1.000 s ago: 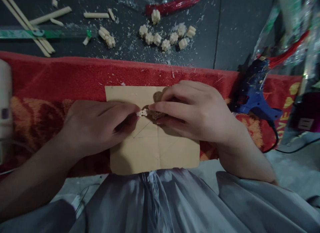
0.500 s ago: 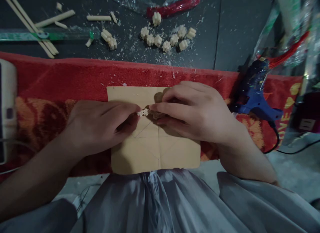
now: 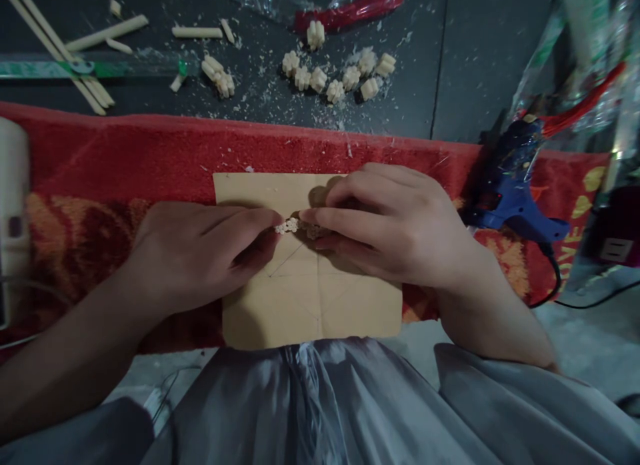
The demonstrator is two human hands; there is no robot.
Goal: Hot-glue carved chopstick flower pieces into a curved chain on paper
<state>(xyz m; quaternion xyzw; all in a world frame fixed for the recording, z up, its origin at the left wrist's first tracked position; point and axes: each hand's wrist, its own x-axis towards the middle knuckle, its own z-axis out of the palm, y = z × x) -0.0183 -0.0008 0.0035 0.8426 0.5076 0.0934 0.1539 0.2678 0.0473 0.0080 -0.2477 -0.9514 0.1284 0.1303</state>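
Note:
On a tan sheet of cardboard point(image 3: 280, 318) with thin drawn lines, several small flower-shaped wooden stick clusters point(image 3: 288, 226) sit side by side in a short row. My left hand point(image 3: 215, 245) pinches the left end of this row between thumb and fingers. From the other side, my right hand point(image 3: 387, 225) grips the right end, its thumb and index finger closed on a cluster. The fingers partly cover the clusters, so both ends of the row are hidden.
More wooden clusters point(image 3: 335, 90) lie on the dark table among shavings. Wooden sticks point(image 3: 107, 33) are at the far left. A blue glue gun point(image 3: 520, 178) with a cord rests right on the red towel point(image 3: 150, 145). Plastic packaging point(image 3: 350, 8) lies at the back.
The view has shifted slightly. Both hands stay nearly in place, still pressing the row of clusters together from its two ends.

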